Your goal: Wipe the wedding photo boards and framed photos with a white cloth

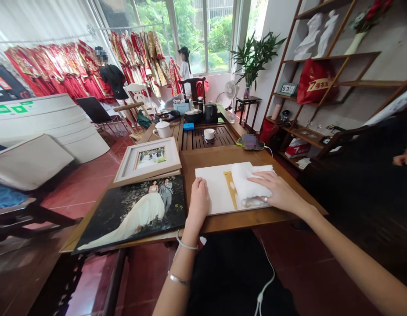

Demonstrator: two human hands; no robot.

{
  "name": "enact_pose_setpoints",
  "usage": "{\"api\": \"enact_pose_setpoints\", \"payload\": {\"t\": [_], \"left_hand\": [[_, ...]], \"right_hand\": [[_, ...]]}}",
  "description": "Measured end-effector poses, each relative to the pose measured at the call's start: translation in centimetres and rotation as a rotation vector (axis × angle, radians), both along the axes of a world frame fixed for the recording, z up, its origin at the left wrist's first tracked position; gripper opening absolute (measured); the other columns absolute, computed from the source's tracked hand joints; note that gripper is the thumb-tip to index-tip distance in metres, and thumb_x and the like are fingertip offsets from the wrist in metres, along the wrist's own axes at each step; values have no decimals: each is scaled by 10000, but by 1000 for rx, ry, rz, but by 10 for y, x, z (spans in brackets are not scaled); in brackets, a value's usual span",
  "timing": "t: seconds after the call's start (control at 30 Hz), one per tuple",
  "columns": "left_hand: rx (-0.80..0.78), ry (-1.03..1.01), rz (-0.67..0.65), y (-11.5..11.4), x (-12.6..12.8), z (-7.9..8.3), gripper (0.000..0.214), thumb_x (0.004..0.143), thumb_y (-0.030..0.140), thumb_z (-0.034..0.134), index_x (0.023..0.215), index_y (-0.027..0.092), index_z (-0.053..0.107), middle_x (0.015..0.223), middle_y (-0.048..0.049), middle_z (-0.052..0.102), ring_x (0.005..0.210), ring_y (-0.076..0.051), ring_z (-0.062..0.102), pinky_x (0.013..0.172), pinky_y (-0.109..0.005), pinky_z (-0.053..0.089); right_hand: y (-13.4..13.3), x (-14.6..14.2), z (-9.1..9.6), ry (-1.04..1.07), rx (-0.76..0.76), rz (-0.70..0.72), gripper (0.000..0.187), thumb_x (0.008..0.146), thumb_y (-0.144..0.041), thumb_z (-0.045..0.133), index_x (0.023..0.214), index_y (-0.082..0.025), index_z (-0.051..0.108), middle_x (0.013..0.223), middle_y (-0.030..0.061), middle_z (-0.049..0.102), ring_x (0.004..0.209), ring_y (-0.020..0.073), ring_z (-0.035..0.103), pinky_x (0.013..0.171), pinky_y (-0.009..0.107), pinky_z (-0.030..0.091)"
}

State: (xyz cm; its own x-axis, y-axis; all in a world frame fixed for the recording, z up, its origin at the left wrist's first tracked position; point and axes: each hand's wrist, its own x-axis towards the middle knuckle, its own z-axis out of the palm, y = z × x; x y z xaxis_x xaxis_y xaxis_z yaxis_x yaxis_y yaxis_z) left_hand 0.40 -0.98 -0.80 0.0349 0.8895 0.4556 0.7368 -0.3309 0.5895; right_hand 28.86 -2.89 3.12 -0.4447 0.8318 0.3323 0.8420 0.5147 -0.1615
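Note:
A flat white board (215,188) with a tan-gold printed strip down its middle lies on the wooden table in front of me. My left hand (199,195) has its fingers curled over the board's left edge. A folded white cloth (247,182) covers the board's right part. My right hand (271,186) grips this cloth from above, fingers stretched across it and thumb by its lower edge. To the left, beside my left hand, lies a large wedding photo panel (140,215), its couple on a dark background. Behind that panel rests a light-framed picture (127,164), overlapping another frame.
A phone (251,141) on a white cable lies beyond the board. A tea tray (198,139) holds a white cup (209,134); a lidded mug (162,129) stands left of it. A wooden shelf (358,57) rises at the right. Two people are near hanging red garments (58,72).

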Motion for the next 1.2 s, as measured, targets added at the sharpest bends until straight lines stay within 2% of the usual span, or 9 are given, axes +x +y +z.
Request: {"api": "enact_pose_setpoints", "payload": {"t": [0.2,0.33,0.47,0.73,0.83,0.9,0.97,1.2], "left_hand": [[19,3,4,1,-1,-2,267,906,108,401,1079,130,602,1255,-196,571,1278,-286,501,1113,-496,384],[37,-2,9,1,0,-3,263,906,107,401,1073,150,600,1244,-175,578,1267,-272,511,1112,-492,387],[25,-4,7,0,1,-2,268,907,103,395,1068,153,603,1240,-173,581,1281,-273,497,1120,-499,375],[9,6,12,-1,2,0,285,919,119,379,1106,124,594,1275,-201,555,1292,-288,484,1116,-485,384],[7,15,-4,0,1,0,285,917,116,375,1098,115,595,1268,-207,556,1291,-291,481,1114,-485,386],[13,10,-9,0,1,0,280,913,113,380,1091,128,597,1263,-195,561,1290,-287,481,1113,-489,387],[22,-5,-3,1,0,-1,278,908,108,392,1088,154,598,1263,-174,565,1288,-278,483,1112,-490,388],[28,2,-11,0,0,0,271,898,97,406,1065,162,608,1237,-162,577,1265,-269,502,1112,-494,384]], "right_hand": [[67,-31,9,17,-22,-85,458,873,-455,560,1271,-234,615,1359,115,575,1236,347,481,944,526,443],[80,-50,12,46,-5,-64,423,886,-435,549,1212,-188,653,1276,130,632,1182,337,523,960,485,429],[57,-56,10,29,26,78,415,857,-378,590,1225,-194,646,1256,124,633,1169,319,521,971,479,423],[-31,-35,6,32,56,261,502,795,-241,623,1296,-260,601,1341,124,568,1250,331,472,992,523,403],[-40,-24,7,36,28,329,487,803,-246,636,1289,-264,600,1357,116,557,1264,315,468,1022,509,389],[-34,-21,7,56,12,334,459,806,-247,635,1265,-251,613,1345,119,565,1250,301,486,1018,493,401],[-19,-22,6,68,2,278,460,796,-238,635,1256,-245,618,1341,119,569,1244,300,493,1007,495,412],[60,-51,9,40,-47,64,552,795,-326,641,1338,-251,570,1361,91,579,1242,317,489,978,495,432]]}}
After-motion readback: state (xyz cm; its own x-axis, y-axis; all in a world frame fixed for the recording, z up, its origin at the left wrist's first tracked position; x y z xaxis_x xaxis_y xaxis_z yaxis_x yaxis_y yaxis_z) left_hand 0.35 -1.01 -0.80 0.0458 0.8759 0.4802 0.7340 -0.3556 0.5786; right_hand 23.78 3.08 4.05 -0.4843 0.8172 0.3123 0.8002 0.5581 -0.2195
